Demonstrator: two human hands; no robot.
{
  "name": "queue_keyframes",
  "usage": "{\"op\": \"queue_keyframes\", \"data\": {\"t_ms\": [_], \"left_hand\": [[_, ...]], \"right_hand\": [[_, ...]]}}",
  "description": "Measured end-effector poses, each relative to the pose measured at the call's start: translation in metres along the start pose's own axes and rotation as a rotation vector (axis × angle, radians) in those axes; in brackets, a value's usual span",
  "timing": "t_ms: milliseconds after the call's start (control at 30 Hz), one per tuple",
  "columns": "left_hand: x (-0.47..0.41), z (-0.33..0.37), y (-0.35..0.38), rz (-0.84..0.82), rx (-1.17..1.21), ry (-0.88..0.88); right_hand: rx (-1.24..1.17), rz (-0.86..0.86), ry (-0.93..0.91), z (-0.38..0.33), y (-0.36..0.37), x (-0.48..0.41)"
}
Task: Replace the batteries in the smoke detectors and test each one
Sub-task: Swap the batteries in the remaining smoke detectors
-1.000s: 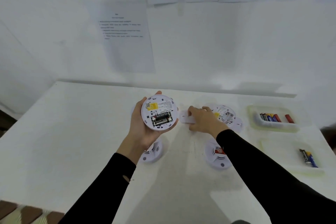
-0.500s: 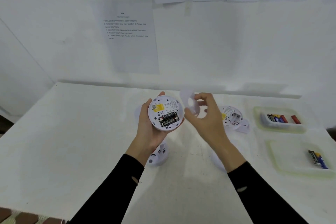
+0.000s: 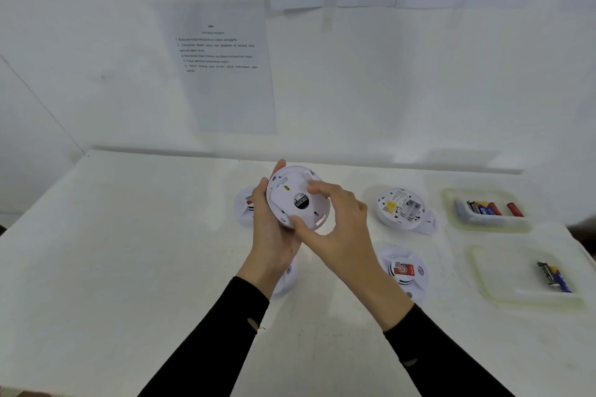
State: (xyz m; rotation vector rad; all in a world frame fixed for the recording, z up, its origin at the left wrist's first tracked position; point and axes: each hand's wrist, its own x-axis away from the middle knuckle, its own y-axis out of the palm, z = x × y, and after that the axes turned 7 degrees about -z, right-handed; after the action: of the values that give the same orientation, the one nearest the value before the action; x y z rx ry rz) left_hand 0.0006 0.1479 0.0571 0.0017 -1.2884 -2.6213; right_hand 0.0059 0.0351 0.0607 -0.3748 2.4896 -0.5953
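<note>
My left hand point(image 3: 271, 232) grips a round white smoke detector point(image 3: 295, 200) from behind, above the middle of the white table point(image 3: 129, 251). A white mounting plate now covers its back. My right hand point(image 3: 335, 219) pinches that plate with thumb at the lower edge and fingers on top. Another detector point(image 3: 401, 208) lies on its face at the right with its battery bay open and a loose cover beside it. Three more detectors lie on the table: one point(image 3: 404, 272) with a red label, one point(image 3: 285, 277) partly under my left wrist, one point(image 3: 245, 208) behind my left hand.
A clear tray point(image 3: 483, 226) at the far right holds several batteries point(image 3: 488, 208). A second tray point(image 3: 503, 287) nearer me holds a few used batteries point(image 3: 554, 277). Printed sheets point(image 3: 225, 71) hang on the wall behind the table.
My right hand picked the white plate up from the table, carried it to the detector in my left hand and set it over the open battery side.
</note>
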Motion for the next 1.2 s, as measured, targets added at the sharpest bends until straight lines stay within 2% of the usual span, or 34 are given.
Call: {"op": "queue_keyframes", "data": {"t_ms": [133,300,433,667,967,1100,1200], "left_hand": [[-0.002,-0.005,-0.002,-0.002,-0.021,0.004],[-0.004,-0.006,-0.002,-0.009,-0.054,0.026],[-0.002,-0.006,0.002,-0.020,-0.084,0.065],[0.000,-0.005,0.007,-0.030,-0.114,0.086],[0.003,-0.010,0.010,-0.055,-0.265,0.119],[0.004,-0.012,0.011,-0.041,-0.304,0.151],[0.005,-0.014,0.011,-0.041,-0.376,0.200]], "right_hand": [[-0.005,0.024,-0.006,-0.001,-0.002,-0.003],[0.026,-0.032,0.041,-0.001,-0.004,-0.007],[-0.038,-0.046,0.088,-0.004,-0.006,-0.008],[-0.105,0.019,0.133,-0.009,-0.005,-0.013],[-0.161,0.064,0.212,-0.013,-0.006,-0.014],[-0.133,0.047,0.240,-0.012,-0.006,-0.015],[-0.199,0.032,0.272,-0.012,-0.005,-0.016]]}}
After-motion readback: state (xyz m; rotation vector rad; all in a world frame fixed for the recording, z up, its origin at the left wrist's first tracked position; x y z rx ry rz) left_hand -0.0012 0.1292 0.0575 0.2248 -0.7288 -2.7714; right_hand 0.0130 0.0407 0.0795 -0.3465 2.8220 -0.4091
